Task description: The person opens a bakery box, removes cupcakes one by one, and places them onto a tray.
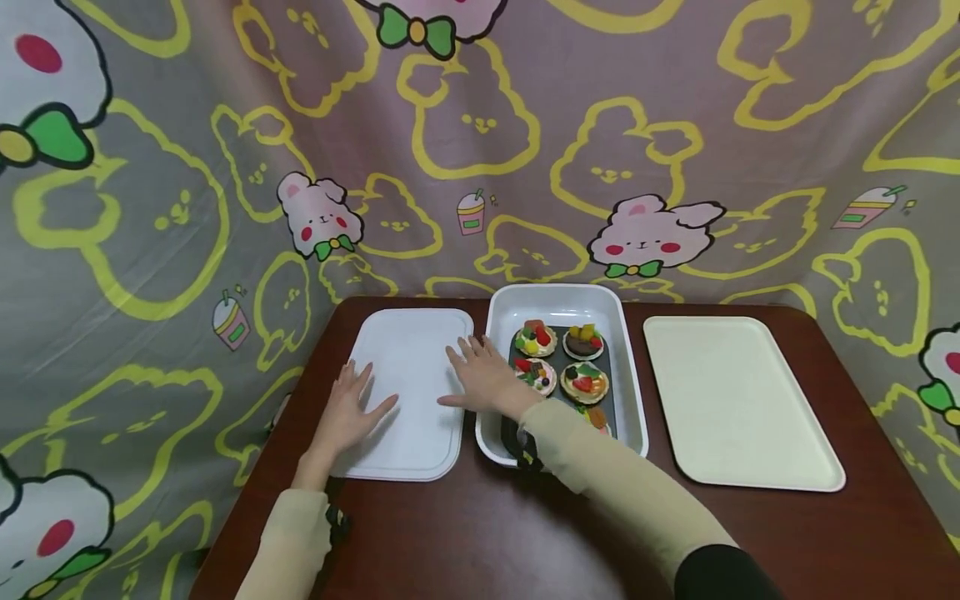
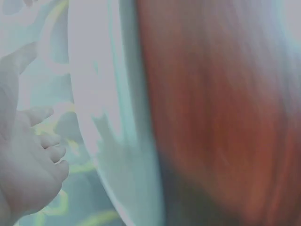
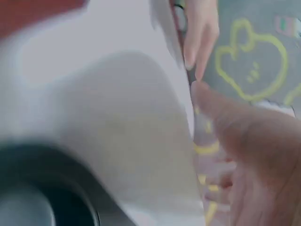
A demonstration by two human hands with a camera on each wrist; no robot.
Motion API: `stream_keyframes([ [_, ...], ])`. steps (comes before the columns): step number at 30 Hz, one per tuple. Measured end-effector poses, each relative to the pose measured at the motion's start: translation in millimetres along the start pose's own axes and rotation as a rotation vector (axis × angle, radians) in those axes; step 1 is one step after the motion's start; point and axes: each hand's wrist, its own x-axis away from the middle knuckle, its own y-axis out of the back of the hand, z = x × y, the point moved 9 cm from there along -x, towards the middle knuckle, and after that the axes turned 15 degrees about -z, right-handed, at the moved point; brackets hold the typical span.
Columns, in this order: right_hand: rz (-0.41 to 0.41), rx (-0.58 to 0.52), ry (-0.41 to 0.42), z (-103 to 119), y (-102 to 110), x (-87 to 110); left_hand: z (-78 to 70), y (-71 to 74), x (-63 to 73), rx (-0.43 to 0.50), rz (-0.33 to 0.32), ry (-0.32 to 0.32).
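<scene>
Left hand (image 1: 347, 418) and right hand (image 1: 483, 379) spread wide, empty, white tray (image 1: 420, 437) between: a reach, seemingly; gripping means curling inward!

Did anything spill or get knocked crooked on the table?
Nothing stands out as odd. The tarts I can see sit toppings up in the deep white tray, with no spill showing. A sleeve hides part of it. The cream tray looks undamaged too.

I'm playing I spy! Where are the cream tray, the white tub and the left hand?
Cream tray (image 1: 738, 400): head view, flat middle.
White tub (image 1: 557, 309): head view, bare far end inside.
Left hand (image 1: 347, 418): head view, back of hand.
</scene>
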Motion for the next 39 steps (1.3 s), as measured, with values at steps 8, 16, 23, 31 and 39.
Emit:
stream_keyframes([
  [8, -0.165, -0.233, -0.006, -72, 44, 12.3, -82.0, 4.7, 22.4, 0.055, -0.085, -0.195],
  [16, -0.185, -0.249, -0.094, -137, 58, 30.7, -140.1, -8.4, 54.3, 0.068, -0.064, -0.355],
  [23, -0.144, -0.195, -0.151, -176, 56, 47.0, -172.3, -31.5, 76.1, 0.056, 0.058, -0.454],
  [31, -0.057, -0.224, -0.160, -196, 43, 53.9, -188.5, -49.1, 91.6, 0.008, 0.105, -0.532],
  [39, 0.016, -0.221, -0.229, -209, 34, 51.8, -195.0, -59.3, 98.5, -0.020, 0.143, -0.563],
])
